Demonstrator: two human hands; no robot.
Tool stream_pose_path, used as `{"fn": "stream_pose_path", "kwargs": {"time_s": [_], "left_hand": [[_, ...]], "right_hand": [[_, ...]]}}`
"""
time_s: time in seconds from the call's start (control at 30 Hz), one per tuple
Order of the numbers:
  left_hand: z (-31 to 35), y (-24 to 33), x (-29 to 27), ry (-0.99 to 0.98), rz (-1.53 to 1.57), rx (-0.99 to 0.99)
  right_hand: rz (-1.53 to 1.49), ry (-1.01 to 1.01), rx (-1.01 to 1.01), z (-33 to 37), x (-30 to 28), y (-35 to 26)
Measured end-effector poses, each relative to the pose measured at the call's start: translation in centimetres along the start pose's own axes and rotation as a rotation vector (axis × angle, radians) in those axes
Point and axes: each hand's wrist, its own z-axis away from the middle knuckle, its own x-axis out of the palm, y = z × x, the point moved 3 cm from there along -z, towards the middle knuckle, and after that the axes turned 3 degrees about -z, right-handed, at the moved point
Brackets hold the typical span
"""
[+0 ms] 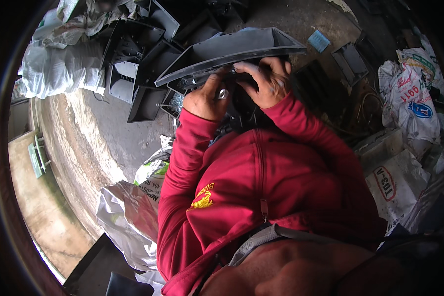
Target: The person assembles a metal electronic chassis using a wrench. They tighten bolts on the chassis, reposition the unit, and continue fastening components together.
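Observation:
A long dark grey box-like housing [239, 43] with a raised rim lies tilted in front of me. My left hand [204, 101] is closed at its near edge, with a small shiny silver piece [223, 93] showing among the fingers. My right hand [267, 83] has its fingers bent in a pinch at the same edge, close to the left fingertips. What the right fingertips grip is too small to make out. Beside my left wrist stands a small dark bin [167, 109] holding many small shiny metal bits, perhaps screws.
Several similar dark housings [148, 104] are piled at the far left, next to white plastic sacks [59, 74]. Another grey housing [350, 64] and a blue paper [319, 41] lie far right. Printed white sacks [412, 93] stand at the right, and a crumpled sack [128, 212] near left.

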Motion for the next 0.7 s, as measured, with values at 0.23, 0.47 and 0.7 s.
{"fn": "stream_pose_path", "kwargs": {"time_s": [0.23, 0.47, 0.7], "left_hand": [[0.4, 0.1, -0.2, 0.123, 0.080, 0.032], [0.6, -0.4, -2.2, 0.074, 0.079, -0.066], [1.0, 2.2, -9.5, 0.003, 0.389, -0.015]], "right_hand": [[-0.051, 0.055, 0.055, 0.0, 0.1, -0.1], [-0.029, -0.028, 0.019, 0.0, 0.1, -0.3], [-0.022, -0.012, 0.023, -0.1, -0.1, -0.2]]}}
